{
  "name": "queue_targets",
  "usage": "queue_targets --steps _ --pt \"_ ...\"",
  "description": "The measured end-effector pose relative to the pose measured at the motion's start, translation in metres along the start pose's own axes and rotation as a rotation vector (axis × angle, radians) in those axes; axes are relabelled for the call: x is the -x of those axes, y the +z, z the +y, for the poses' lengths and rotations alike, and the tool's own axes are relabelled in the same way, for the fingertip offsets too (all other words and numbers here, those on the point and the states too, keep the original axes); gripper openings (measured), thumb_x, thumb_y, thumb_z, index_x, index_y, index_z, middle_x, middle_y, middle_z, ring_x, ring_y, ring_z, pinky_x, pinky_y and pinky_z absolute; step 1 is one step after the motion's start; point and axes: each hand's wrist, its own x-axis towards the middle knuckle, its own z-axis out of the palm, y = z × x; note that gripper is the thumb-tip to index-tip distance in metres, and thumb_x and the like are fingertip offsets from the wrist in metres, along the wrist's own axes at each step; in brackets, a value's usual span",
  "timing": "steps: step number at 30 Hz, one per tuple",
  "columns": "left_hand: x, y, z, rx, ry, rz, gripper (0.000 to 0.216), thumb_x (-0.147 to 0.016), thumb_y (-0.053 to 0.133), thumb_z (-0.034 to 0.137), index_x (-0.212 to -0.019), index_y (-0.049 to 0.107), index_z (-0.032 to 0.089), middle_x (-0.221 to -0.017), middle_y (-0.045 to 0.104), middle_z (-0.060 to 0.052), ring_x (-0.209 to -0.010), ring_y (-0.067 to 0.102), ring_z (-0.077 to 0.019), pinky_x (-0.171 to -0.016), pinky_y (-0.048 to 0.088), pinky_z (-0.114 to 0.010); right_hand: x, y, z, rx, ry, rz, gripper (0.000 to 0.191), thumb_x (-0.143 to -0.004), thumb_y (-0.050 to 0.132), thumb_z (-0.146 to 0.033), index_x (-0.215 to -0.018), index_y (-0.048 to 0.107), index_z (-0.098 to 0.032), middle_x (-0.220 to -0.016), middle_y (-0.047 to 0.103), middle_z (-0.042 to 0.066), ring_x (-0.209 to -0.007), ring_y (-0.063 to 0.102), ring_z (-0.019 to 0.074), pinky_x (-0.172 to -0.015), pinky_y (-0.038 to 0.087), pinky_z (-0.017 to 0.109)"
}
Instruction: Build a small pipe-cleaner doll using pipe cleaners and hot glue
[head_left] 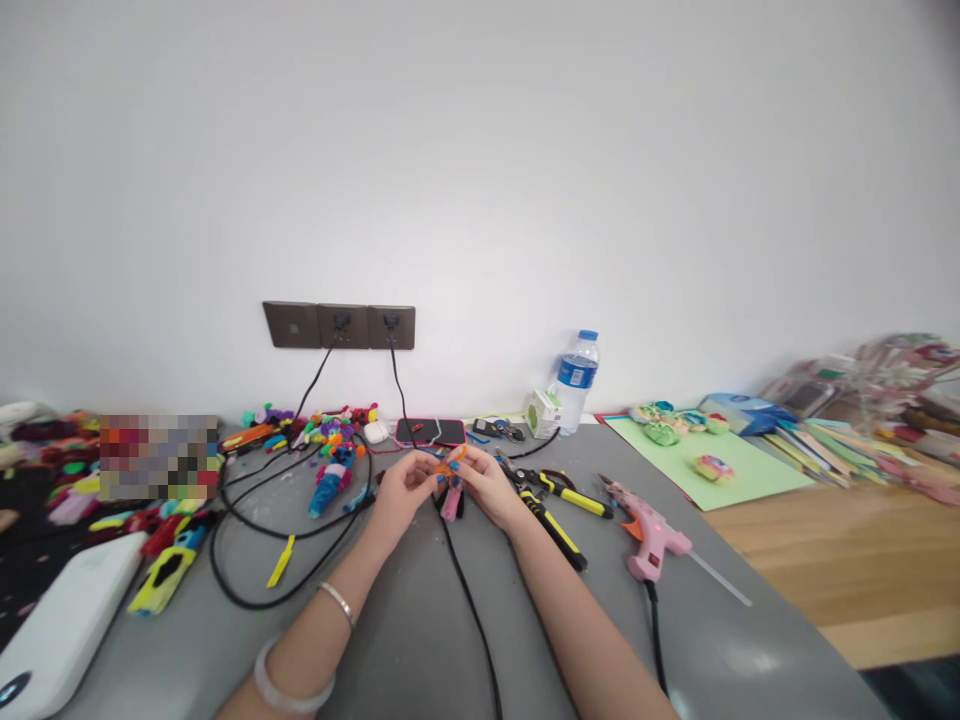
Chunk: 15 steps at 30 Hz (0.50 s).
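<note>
Both of my hands meet near the middle of the grey table. My left hand (409, 487) pinches a small orange pipe cleaner piece (452, 460) from the left, thumb and fingers closed on it. From the other side, my right hand (486, 486) grips the same piece with its fingertips. Just below the fingers a small pink piece (451, 503) shows; whether it is joined to the orange one I cannot tell. Yellow-and-black pliers (553, 528) lie to the right of my right hand. A blue fuzzy figure (332, 482) lies left of my left hand.
A pink glue gun (651, 530) lies at the right, its cord running forward. Black cable (289, 600) loops on the left. A water bottle (577, 385), small box (543, 412) and phone (431, 432) stand or lie near the wall. A white power bank (71, 625) lies front left.
</note>
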Motion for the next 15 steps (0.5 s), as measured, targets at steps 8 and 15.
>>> queue_targets --steps 8,15 --pt "0.0028 -0.0003 0.0056 -0.125 0.087 0.020 0.012 -0.072 0.062 0.016 -0.082 0.068 0.017 -0.075 0.069 -0.002 -0.065 0.062 -0.0143 -0.064 0.049 -0.024 -0.0014 0.0004 -0.0002 -0.037 0.043 0.053 0.028 -0.071 0.079 -0.042 -0.083 0.068 -0.019 -0.068 0.061 -0.002 -0.053 0.047 0.0092 -0.052 0.036 0.021" --pt "0.0024 -0.0024 0.0031 -0.172 0.117 0.058 0.008 -0.074 0.064 0.020 -0.079 0.070 0.017 -0.076 0.072 -0.004 -0.067 0.065 -0.0166 -0.065 0.051 -0.026 -0.0017 0.0004 -0.0004 -0.046 0.057 0.053 0.027 -0.070 0.081 -0.040 -0.080 0.070 -0.018 -0.064 0.062 -0.002 -0.051 0.051 0.0088 -0.051 0.040 0.021"
